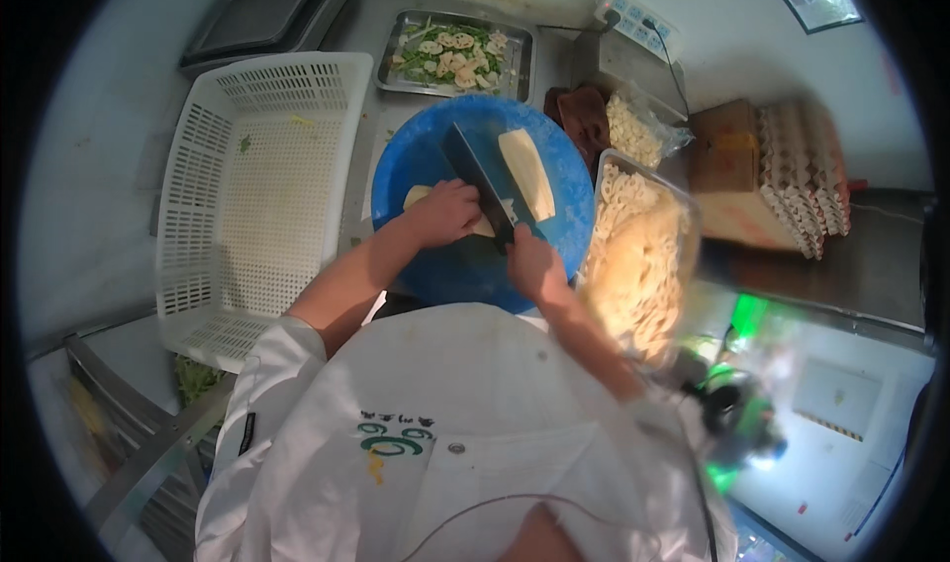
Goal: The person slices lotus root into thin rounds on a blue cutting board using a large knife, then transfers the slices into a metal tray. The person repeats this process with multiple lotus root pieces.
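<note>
A round blue chopping surface (401,250) lies before me; I cannot tell whether it is a board or an upturned basin. My right hand (535,263) grips the handle of a cleaver (473,171), its wide dark blade pointing away and to the left. Fingers curled, my left hand (447,214) presses on a pale peeled root vegetable (418,195), left of the blade and mostly covered by that hand. A few small white cut bits lie by the blade. To the right of the cleaver rests another long pale root piece (527,174), touched by neither hand.
On the left stands a white perforated basket (341,97). A metal tray (520,87) behind holds round pale slices and green pieces. At right are a clear tub of pale slices (633,255), a plastic bag of pale pieces (633,132), a cardboard box and stacked egg trays (807,166).
</note>
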Tool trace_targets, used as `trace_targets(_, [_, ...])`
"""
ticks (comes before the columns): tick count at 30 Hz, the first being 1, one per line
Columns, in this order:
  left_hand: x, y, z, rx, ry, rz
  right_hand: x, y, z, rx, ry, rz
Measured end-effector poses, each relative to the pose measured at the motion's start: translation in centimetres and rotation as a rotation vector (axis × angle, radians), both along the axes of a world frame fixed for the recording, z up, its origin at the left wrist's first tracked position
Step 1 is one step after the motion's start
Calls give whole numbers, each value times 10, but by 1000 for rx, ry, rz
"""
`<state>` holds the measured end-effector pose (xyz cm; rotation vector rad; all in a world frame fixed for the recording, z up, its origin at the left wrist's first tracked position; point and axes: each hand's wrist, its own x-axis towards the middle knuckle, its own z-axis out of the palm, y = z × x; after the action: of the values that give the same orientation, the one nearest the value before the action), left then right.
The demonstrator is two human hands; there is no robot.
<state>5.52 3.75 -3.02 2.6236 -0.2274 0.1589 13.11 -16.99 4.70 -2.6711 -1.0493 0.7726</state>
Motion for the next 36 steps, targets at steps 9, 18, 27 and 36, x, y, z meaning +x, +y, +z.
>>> trace_targets(9, [-17,18,2,11,-27,30,-6,6,30,-27,-8,30])
trace_targets(18, [-10,17,-2,0,-9,1,-7,12,-1,-35,-24,-8])
trace_targets(27, [-15,18,1,-8,-103,23,-8,4,23,52,-21,20])
trace_targets(36, [-22,21,-15,-38,-243,37,-5,21,51,-54,-8,62])
